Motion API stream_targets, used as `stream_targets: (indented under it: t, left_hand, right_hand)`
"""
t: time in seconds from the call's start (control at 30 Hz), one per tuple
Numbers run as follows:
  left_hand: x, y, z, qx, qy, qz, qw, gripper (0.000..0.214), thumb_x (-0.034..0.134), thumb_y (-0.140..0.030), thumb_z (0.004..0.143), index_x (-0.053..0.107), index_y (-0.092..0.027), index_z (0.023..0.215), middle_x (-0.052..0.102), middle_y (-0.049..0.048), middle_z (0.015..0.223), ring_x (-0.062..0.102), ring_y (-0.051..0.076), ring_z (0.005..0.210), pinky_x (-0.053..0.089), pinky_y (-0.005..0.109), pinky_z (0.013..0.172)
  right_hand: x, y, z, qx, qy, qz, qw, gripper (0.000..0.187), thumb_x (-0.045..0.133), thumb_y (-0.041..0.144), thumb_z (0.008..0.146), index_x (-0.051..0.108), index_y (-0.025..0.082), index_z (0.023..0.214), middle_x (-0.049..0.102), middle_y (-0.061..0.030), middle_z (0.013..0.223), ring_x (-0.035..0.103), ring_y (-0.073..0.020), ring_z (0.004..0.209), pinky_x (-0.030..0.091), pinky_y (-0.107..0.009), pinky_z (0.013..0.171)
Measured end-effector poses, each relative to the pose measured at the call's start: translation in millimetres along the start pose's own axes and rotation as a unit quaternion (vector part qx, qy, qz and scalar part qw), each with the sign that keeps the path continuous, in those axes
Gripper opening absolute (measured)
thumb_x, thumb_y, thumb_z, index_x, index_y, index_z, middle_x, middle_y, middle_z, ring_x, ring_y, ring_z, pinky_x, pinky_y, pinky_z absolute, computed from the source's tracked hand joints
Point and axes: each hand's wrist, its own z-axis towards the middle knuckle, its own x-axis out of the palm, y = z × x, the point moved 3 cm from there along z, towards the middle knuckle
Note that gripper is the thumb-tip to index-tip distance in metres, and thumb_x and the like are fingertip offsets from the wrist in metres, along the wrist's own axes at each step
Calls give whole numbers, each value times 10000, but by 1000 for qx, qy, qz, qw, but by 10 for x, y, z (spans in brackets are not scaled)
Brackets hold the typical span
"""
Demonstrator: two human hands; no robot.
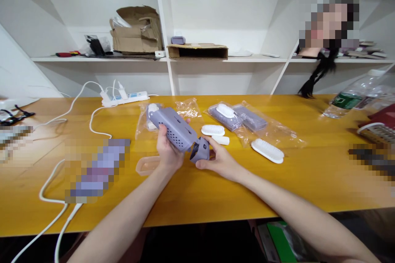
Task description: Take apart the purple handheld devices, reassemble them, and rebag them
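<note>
My left hand (168, 152) is wrapped round a long grey-purple plastic case (175, 125) with rows of small holes in its side, tilted down to the right. Thumb and fingers of my right hand (224, 160) grip a short hollow grey-purple end piece (202, 150), right by the case's lower end. Whether the two parts touch is hard to tell. Just beyond my hands lie a white bristled brush head (212, 130) and a small white block (220, 139). Another white brush head (267, 151) rests farther right. A shallow translucent tray (146, 166) sits left of my left wrist.
Clear plastic bags hold grey-purple cases (251, 118) and a white brush head (226, 110). A power strip (125, 98) with white cables stands at the back left. A blurred phone (101, 168) lies left; a water bottle (347, 98) stands right. Shelves hold cardboard boxes (135, 35).
</note>
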Motion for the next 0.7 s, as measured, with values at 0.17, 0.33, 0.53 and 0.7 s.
stream_targets:
  t: [0.17,0.33,0.53,0.7]
  left_hand:
    - [14,46,-45,-27,9,-1,1000,518,563,-537,776,623,-182,1149,717,112,1020,662,287,1004,519,387,817]
    - [26,33,-40,-24,-10,-29,999,470,569,-403,744,618,-164,1145,729,98,941,684,309,942,485,465,903]
    - [12,6,-3,-19,-44,-15,999,410,618,-415,732,653,-141,1035,722,87,894,689,277,899,476,438,926]
    - [-8,4,13,-18,-24,-7,1000,371,624,-358,696,655,-152,1004,722,69,856,688,280,908,481,429,914]
  right_hand:
    - [28,42,-17,-9,-11,50,999,753,793,429,614,441,221,1245,595,-78,1142,594,-227,930,483,-395,817]
    - [-4,38,-23,-8,-58,27,998,777,806,415,594,432,208,1243,596,-90,1138,590,-240,950,481,-410,834]
    - [-30,-8,-21,-20,-90,-20,996,813,820,377,587,411,231,1274,555,-103,1241,574,-254,1059,493,-420,863]
    - [-33,9,-34,-25,-104,-40,994,826,818,372,590,403,228,1288,537,-114,1278,569,-260,1078,489,-446,888]
